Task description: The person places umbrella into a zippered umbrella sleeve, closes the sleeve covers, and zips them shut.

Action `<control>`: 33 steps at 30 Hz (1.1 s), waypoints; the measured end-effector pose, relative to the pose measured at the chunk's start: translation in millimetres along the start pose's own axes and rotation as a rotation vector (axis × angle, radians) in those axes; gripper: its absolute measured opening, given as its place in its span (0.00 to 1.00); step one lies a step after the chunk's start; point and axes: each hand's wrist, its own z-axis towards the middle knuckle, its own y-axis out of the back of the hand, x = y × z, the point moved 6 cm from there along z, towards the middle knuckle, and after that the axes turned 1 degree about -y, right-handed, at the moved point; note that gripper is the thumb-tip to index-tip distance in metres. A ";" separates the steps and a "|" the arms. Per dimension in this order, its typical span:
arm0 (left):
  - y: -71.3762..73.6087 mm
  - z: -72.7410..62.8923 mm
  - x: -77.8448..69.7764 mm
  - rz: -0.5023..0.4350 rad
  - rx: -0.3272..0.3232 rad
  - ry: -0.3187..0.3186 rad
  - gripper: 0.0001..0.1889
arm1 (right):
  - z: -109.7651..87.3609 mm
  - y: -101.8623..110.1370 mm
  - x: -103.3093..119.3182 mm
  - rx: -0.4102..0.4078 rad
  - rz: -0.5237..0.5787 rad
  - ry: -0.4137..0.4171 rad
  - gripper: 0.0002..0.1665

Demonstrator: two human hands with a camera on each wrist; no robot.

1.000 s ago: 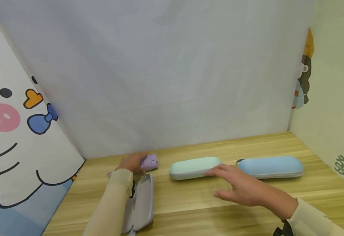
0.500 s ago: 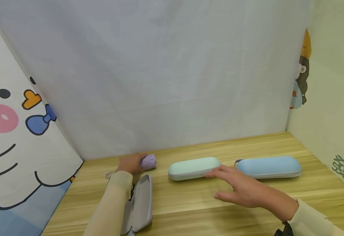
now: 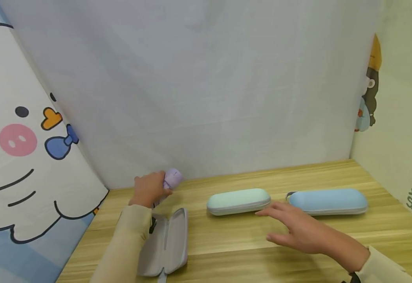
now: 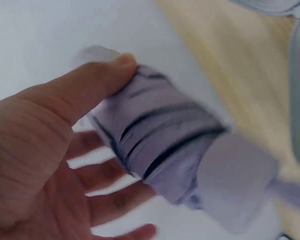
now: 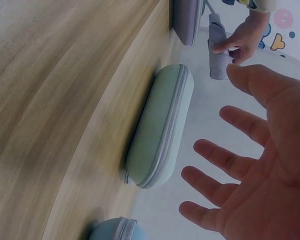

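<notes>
My left hand (image 3: 150,189) grips a small folded purple umbrella (image 3: 173,179), held tilted above the back left of the table. In the left wrist view, the thumb lies on one side of the folded umbrella (image 4: 170,125) and the fingers reach behind it; a strap hangs from its handle end. Just in front of that hand lies an unzipped case (image 3: 175,239), its grey inside facing up. My right hand (image 3: 299,228) hovers with spread fingers near a closed mint-green case (image 3: 238,200), holding nothing. The right wrist view shows the same hand (image 5: 260,165) palm out, apart from the mint case.
A closed light blue zip case (image 3: 327,201) with a small loop lies on the right of the wooden table (image 3: 227,255). A white cloth (image 3: 206,86) hangs behind the table's back edge. Printed panels with cartoon figures stand on the left and right.
My left hand has lifted the purple umbrella off the table and tilted it upward. More of the opened case's inside shows now. The right hand stays about where it was; the view shifts slightly.
</notes>
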 end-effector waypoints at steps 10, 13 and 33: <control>28.0 -41.1 -18.7 -0.050 0.074 0.132 0.46 | -2.7 -1.4 -0.3 0.017 0.024 -0.009 0.27; 27.6 -53.1 -27.0 -0.049 0.089 0.113 0.47 | -3.5 -2.0 -0.4 0.025 0.036 -0.015 0.27; -12.8 -77.3 -37.5 -0.241 0.198 0.183 0.42 | -3.1 -6.7 -1.2 0.049 0.079 -0.032 0.24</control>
